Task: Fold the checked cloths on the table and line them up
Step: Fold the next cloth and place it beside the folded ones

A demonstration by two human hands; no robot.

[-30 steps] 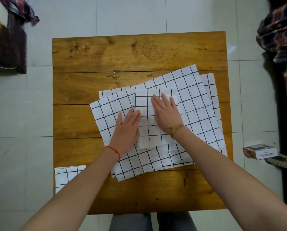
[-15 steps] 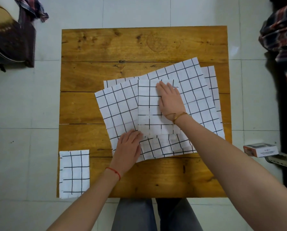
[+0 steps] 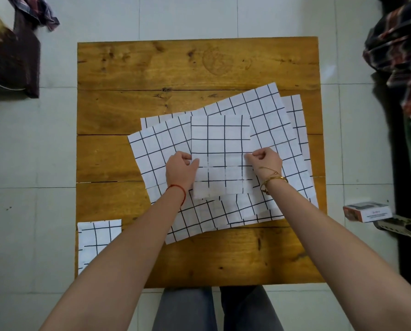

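A white cloth with a black check, folded into a narrow rectangle [image 3: 221, 149], lies on top of a pile of unfolded checked cloths [image 3: 276, 130] in the middle of the wooden table [image 3: 195, 65]. My left hand [image 3: 179, 170] pinches the folded cloth's left edge. My right hand [image 3: 266, 160] pinches its right edge at about the same height. Another folded checked cloth [image 3: 95, 237] lies at the table's near left corner, partly hidden by my left forearm.
Dark clothing and a bag [image 3: 11, 60] lie on the tiled floor at the far left. Checked garments [image 3: 402, 51] hang at the right. A small box [image 3: 366, 211] sits on the floor beside the table's right edge. My knees [image 3: 214, 309] are under the near edge.
Both hands were pressing flat on the cloths; the left slid to the near edge, then both came to the folded cloth's side edges and closed on them.
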